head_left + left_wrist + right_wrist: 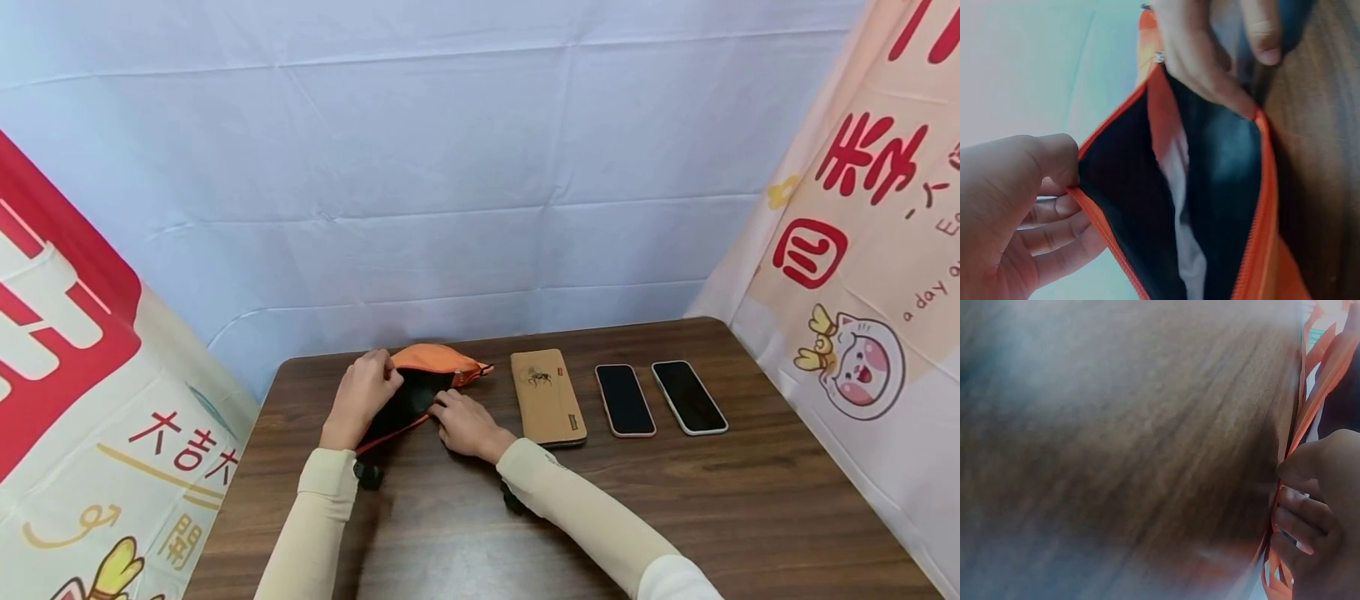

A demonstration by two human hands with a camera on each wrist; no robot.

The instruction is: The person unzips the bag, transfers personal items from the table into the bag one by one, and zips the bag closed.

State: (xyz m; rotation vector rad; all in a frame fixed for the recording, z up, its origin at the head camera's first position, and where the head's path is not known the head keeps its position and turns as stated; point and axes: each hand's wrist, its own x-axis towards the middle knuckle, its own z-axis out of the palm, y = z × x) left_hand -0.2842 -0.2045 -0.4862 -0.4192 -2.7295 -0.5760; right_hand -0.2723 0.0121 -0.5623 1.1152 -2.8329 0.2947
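An orange zippered pouch (435, 358) with a dark lining lies at the table's back left, its mouth spread wide. My left hand (365, 398) pinches the far edge of the opening between thumb and fingers. On the near edge, my right hand (467, 423) pinches the zipper border. Between them the dark inside of the pouch (1222, 156) shows in the left wrist view, with a pale orange-and-white strip down its middle. The metal zipper pull (1159, 57) sits at one end of the opening. In the right wrist view the orange border (1310, 419) runs past the right thumb.
Right of the pouch lies a tan wallet (547, 396) with a small dark drawing. Beside it are a phone with a pinkish edge (626, 400) and a phone with a pale edge (690, 397), both screen up. The brown wooden table (780, 500) meets white cloth (450, 167) behind.
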